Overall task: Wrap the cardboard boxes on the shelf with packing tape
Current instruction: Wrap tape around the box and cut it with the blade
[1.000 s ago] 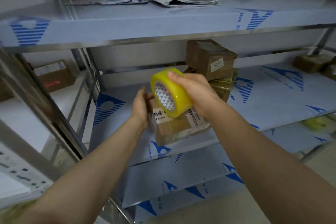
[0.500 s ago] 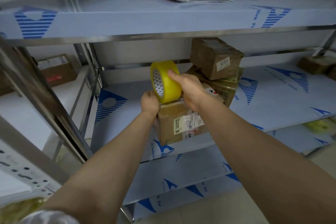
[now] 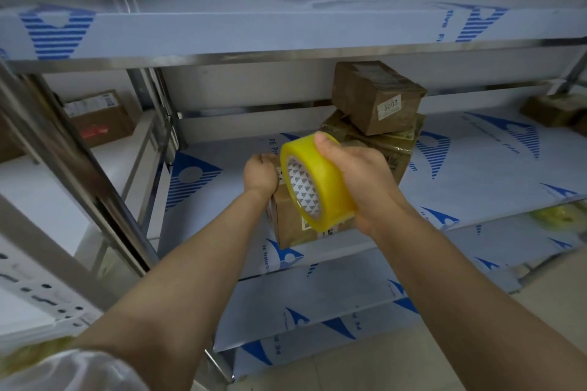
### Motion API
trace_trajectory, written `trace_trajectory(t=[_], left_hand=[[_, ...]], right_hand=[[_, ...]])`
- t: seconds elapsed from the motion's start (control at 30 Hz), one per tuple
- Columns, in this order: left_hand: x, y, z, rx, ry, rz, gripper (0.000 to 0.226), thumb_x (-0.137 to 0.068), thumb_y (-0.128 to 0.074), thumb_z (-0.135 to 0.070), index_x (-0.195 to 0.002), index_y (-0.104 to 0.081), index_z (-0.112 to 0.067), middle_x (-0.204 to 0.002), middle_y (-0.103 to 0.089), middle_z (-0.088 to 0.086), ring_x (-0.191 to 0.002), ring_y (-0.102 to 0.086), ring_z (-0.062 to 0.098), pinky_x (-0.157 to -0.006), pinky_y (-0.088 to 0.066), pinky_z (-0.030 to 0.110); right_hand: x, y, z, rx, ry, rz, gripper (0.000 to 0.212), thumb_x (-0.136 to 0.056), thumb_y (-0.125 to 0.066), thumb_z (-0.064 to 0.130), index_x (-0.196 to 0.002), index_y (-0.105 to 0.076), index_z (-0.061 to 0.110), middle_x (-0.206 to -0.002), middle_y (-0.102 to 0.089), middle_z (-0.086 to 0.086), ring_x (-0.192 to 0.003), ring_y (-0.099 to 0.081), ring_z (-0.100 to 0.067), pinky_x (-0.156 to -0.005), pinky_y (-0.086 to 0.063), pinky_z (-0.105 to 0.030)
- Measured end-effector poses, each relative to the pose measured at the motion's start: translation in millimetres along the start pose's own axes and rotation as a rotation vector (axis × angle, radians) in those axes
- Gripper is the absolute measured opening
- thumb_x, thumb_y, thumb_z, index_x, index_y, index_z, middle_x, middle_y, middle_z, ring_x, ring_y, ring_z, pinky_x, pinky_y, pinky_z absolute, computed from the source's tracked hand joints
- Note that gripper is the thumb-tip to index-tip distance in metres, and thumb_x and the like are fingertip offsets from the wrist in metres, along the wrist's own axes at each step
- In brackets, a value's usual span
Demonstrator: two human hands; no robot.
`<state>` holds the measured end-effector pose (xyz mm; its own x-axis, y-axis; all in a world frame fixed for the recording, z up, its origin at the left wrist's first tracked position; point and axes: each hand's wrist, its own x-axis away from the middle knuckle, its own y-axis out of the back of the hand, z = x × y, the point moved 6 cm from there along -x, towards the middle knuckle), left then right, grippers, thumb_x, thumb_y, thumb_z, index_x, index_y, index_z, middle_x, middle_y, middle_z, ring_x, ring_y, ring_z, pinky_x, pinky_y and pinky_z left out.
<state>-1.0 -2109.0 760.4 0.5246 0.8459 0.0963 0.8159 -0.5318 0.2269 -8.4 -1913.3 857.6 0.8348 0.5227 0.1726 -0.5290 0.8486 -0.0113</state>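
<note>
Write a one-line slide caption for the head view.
The right hand grips a yellow tape roll in front of a cardboard box that the left hand holds on the shelf.

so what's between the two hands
The yellow packing tape roll, gripped by the right hand, with the brown cardboard box the left hand holds behind it; head view.
</note>
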Motion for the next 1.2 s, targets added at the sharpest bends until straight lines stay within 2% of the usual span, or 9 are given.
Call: trace_trajectory(t=[0.1,0.23,0.5,0.6,0.77,0.83,0.97,1.07,1.2], left_hand=[[-1,-3,1,0.010,0.008,0.035,0.036,-0.101,-0.031,-0.012,-0.122,-0.055,0.004,-0.121,-0.059,0.025,-0.111,-0.056,0.038,-0.097,-0.046,0.043],[1,-3,-1,0.036,0.003,0.041,0.035,-0.100,-0.030,-0.011,-0.120,-0.058,-0.001,-0.120,-0.061,0.020,-0.109,-0.058,0.035,-0.097,-0.047,0.045],[4,-4,-3,0.083,0.021,0.057,0.034,-0.101,-0.029,-0.010,-0.118,-0.058,-0.001,-0.115,-0.062,0.020,-0.101,-0.060,0.033,-0.093,-0.051,0.042],[5,-5,-2,0.120,0.046,0.073,0.034,-0.101,-0.029,-0.009,-0.118,-0.058,0.000,-0.097,-0.064,0.015,-0.082,-0.061,0.026,-0.075,-0.054,0.033],[5,-6,-3,0.122,0.101,0.106,0.030,-0.099,-0.031,-0.004,-0.094,-0.061,-0.006,-0.074,-0.057,0.008,-0.059,-0.052,0.016,-0.040,-0.044,0.015],[-1,-5,-9,-0.062,0.077,0.111,0.028,-0.096,-0.035,0.001,-0.082,-0.059,-0.006,-0.080,-0.057,0.015,-0.061,-0.053,0.021,-0.046,-0.046,0.020],[-4,-18,-51,-0.678,-0.213,0.089,0.037,-0.099,-0.034,-0.026,-0.122,-0.053,-0.004,-0.123,-0.057,0.017,-0.111,-0.054,0.035,-0.097,-0.044,0.043],[-1,-46,-50,-1.020,-0.241,0.290,0.079,-0.092,-0.012,-0.066,-0.131,-0.050,-0.009,-0.129,-0.055,0.015,-0.116,-0.053,0.030,-0.093,-0.042,0.039],[-6,-50,-48,-1.142,-0.321,0.278,0.056,-0.103,-0.016,-0.045,-0.096,-0.060,-0.011,-0.104,-0.065,0.012,-0.086,-0.056,0.022,-0.073,-0.039,0.031]], right_hand=[[9,7,-16,0.053,-0.051,-0.019,0.045,-0.080,-0.068,0.048,-0.111,-0.063,0.016,-0.104,-0.065,-0.002,-0.095,-0.062,-0.019,-0.086,-0.052,-0.037],[16,13,-33,0.035,-0.053,-0.018,0.023,-0.081,-0.067,0.046,-0.088,-0.064,0.025,-0.096,-0.065,0.005,-0.094,-0.061,-0.015,-0.089,-0.050,-0.036],[23,9,-58,-0.023,-0.009,-0.026,0.019,-0.084,-0.067,0.038,-0.084,-0.071,0.020,-0.093,-0.071,0.000,-0.091,-0.065,-0.014,-0.085,-0.053,-0.032],[25,9,-70,-0.039,0.001,-0.047,0.028,-0.085,-0.067,0.033,-0.083,-0.068,0.005,-0.075,-0.069,0.000,-0.070,-0.062,-0.008,-0.069,-0.052,-0.022],[27,5,-83,-0.036,0.058,-0.023,0.036,-0.086,-0.065,0.030,-0.088,-0.064,-0.006,-0.078,-0.062,-0.010,-0.072,-0.058,-0.015,-0.066,-0.050,-0.026],[27,6,-84,-0.036,0.082,-0.016,0.034,-0.087,-0.065,0.029,-0.086,-0.063,-0.005,-0.075,-0.062,-0.008,-0.068,-0.058,-0.012,-0.062,-0.050,-0.022],[25,7,-87,-0.047,0.114,0.005,0.033,-0.087,-0.065,0.025,-0.082,-0.061,-0.007,-0.066,-0.056,-0.006,-0.060,-0.053,-0.010,-0.056,-0.045,-0.022],[22,8,-92,-0.053,0.116,0.010,0.033,-0.087,-0.066,0.025,-0.076,-0.059,-0.005,-0.062,-0.053,-0.001,-0.060,-0.050,-0.010,-0.055,-0.043,-0.023],[18,7,-96,-0.059,0.128,0.025,0.043,-0.077,-0.068,0.038,-0.077,-0.058,-0.004,-0.063,-0.053,0.000,-0.061,-0.050,-0.010,-0.057,-0.043,-0.024]])
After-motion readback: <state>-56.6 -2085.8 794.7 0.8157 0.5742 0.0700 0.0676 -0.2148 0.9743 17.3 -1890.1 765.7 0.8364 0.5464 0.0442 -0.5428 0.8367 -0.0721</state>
